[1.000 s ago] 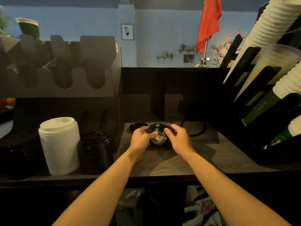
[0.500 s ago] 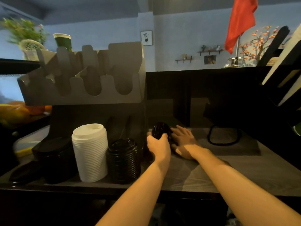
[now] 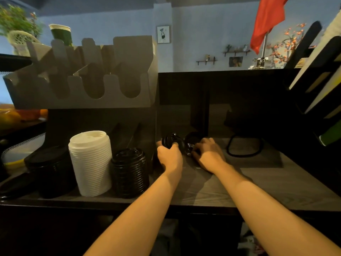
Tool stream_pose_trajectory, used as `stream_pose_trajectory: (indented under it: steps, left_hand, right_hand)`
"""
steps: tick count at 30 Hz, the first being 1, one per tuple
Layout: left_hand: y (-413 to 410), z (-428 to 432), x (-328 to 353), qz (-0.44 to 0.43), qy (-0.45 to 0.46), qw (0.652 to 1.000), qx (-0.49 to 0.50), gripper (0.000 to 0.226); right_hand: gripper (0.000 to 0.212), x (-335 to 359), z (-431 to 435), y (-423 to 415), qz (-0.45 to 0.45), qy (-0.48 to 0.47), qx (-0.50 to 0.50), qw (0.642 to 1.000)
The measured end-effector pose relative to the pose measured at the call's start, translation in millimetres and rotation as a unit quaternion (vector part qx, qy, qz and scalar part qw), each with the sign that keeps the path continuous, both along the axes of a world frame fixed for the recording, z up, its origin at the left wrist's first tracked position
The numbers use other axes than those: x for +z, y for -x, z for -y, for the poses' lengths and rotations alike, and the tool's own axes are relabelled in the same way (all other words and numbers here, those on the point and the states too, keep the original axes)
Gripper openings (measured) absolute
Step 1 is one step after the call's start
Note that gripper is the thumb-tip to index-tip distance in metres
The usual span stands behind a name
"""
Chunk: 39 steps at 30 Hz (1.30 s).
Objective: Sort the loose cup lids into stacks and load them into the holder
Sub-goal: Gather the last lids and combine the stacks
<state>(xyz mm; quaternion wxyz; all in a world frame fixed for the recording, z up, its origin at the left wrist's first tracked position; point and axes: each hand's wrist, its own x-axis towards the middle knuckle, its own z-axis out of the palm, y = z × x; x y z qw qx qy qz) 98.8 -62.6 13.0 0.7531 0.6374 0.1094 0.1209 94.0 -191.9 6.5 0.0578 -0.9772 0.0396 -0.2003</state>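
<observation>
At the back of the counter (image 3: pixel 258 182), just right of the black stack (image 3: pixel 129 172): holding a loose black lid (image 3: pixel 169 140) tilted on edge.
Gripping it with the left hand (image 3: pixel 170 157); resting the right hand (image 3: pixel 210 154) close beside, its hold impossible to tell. Lying nearer the left hand, with the holder (image 3: pixel 77 103) up and leftward.

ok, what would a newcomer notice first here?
The white lid stack at lower left, beside a black stack, below the grey holder. At centre, the left hand grips a black lid; the right hand is beside it. A red flag hangs top right.
</observation>
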Motion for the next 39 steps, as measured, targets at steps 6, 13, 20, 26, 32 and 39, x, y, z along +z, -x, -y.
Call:
stream_pose_trajectory:
  steps: [6,13,20,26,32,39]
  left_hand:
    - [4,-2,1,0.000,-0.012,1.000,0.001,0.036]
    - [2,-2,0,-0.014,-0.018,1.000,-0.014,0.031]
    - [3,-3,-1,0.003,-0.012,0.999,-0.043,0.027]
    - [8,-1,0,0.017,-0.019,0.996,-0.082,0.012]
    - [20,-5,2,0.128,-0.079,0.988,-0.035,0.037]
    - [37,-10,2,0.218,-0.092,0.968,-0.083,0.037]
  right_hand:
    - [0.024,1,0,5,-0.020,-0.171,-0.045,0.984]
    - [0.026,3,-4,11,0.153,-0.412,0.013,0.898]
    - [0.033,9,-1,6,0.132,-0.575,0.005,0.807]
    - [0.032,6,-3,4,0.109,-0.576,0.023,0.810]
    - [0.027,0,-3,3,0.043,-0.509,0.006,0.859]
    - [0.032,-1,-14,19,-0.013,-0.470,0.009,0.883]
